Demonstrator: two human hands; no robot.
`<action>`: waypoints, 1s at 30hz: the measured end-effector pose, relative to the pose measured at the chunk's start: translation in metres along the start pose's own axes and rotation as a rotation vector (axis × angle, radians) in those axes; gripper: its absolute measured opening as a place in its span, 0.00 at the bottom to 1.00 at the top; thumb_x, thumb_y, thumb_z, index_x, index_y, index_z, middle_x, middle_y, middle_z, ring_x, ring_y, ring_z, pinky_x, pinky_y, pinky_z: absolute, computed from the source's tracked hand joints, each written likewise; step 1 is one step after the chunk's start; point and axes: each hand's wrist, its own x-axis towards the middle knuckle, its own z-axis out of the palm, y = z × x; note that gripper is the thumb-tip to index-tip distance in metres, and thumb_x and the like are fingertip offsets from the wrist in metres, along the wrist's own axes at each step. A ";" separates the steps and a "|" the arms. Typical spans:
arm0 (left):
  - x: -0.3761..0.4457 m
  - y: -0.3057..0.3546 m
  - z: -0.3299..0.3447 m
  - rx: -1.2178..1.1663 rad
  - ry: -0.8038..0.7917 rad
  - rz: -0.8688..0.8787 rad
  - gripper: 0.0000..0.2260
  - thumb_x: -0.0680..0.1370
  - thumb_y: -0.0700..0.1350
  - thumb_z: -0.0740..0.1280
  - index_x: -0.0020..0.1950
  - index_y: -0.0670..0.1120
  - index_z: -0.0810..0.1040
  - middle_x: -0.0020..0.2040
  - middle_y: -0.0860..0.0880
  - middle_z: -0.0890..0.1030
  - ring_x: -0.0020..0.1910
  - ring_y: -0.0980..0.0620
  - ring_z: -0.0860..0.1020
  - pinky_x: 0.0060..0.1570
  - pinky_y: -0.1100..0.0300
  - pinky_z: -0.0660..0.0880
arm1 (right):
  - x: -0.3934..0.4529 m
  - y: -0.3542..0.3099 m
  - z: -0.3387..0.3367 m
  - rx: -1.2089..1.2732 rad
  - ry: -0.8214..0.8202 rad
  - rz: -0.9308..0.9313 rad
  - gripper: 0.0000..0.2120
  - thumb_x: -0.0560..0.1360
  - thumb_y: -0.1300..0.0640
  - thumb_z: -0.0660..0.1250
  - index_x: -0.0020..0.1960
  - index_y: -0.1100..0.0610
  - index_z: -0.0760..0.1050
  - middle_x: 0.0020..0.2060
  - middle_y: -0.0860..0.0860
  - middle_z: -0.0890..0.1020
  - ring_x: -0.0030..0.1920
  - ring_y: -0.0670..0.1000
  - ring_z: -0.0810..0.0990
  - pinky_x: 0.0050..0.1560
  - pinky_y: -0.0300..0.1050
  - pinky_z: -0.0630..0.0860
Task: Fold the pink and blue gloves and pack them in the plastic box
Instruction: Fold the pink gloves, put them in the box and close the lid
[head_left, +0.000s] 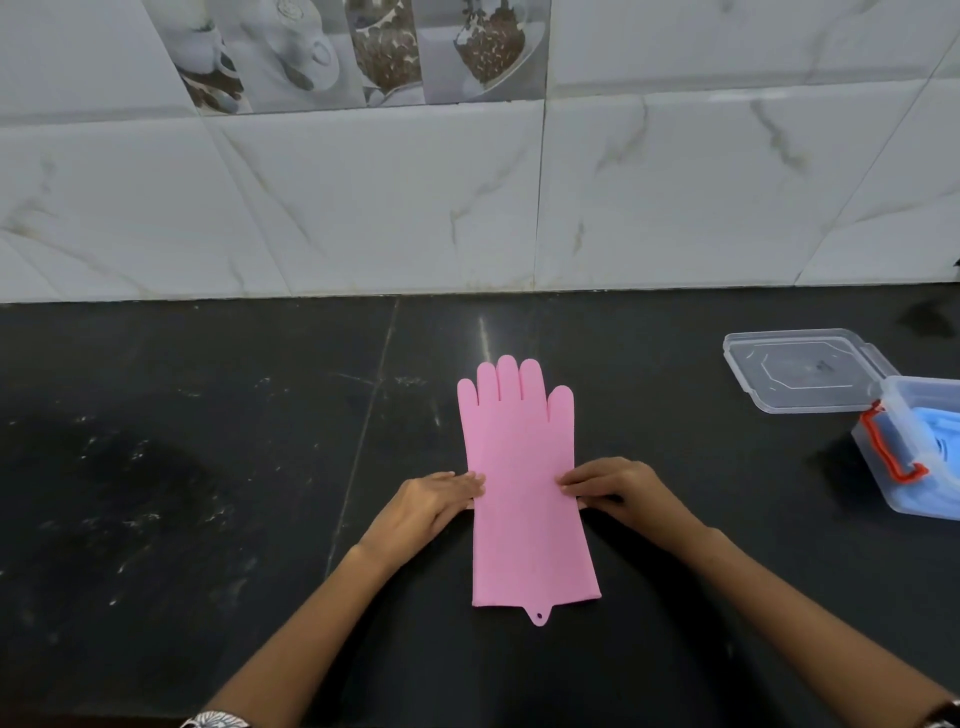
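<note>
The blue glove (935, 447) looks already packed in the plastic box (898, 483) at the right, while the pink glove (524, 493) lies flat and unfolded, the left hand (431, 506) and right hand (618, 491) pinching its sides.

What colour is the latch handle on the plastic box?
Orange-red latch handle on the clear plastic box, head view.
</note>
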 end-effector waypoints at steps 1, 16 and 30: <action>-0.003 -0.007 0.005 -0.034 -0.001 0.003 0.12 0.79 0.44 0.64 0.62 0.47 0.79 0.62 0.51 0.80 0.62 0.54 0.77 0.65 0.56 0.72 | -0.002 0.000 0.003 -0.021 0.028 -0.013 0.12 0.71 0.60 0.72 0.54 0.53 0.82 0.54 0.47 0.83 0.55 0.44 0.80 0.60 0.38 0.74; 0.048 0.040 0.010 -0.619 0.520 -0.879 0.04 0.72 0.40 0.72 0.45 0.43 0.86 0.41 0.48 0.86 0.42 0.54 0.83 0.50 0.60 0.78 | 0.037 -0.016 0.020 0.301 0.469 0.600 0.06 0.71 0.59 0.72 0.47 0.60 0.83 0.39 0.51 0.85 0.39 0.44 0.82 0.45 0.37 0.76; 0.043 0.061 0.024 -0.364 0.569 -0.735 0.19 0.80 0.45 0.63 0.28 0.49 0.68 0.30 0.51 0.71 0.29 0.57 0.68 0.30 0.64 0.64 | 0.023 -0.026 0.036 0.325 0.530 0.590 0.11 0.69 0.58 0.74 0.51 0.58 0.82 0.44 0.50 0.85 0.43 0.43 0.82 0.48 0.32 0.75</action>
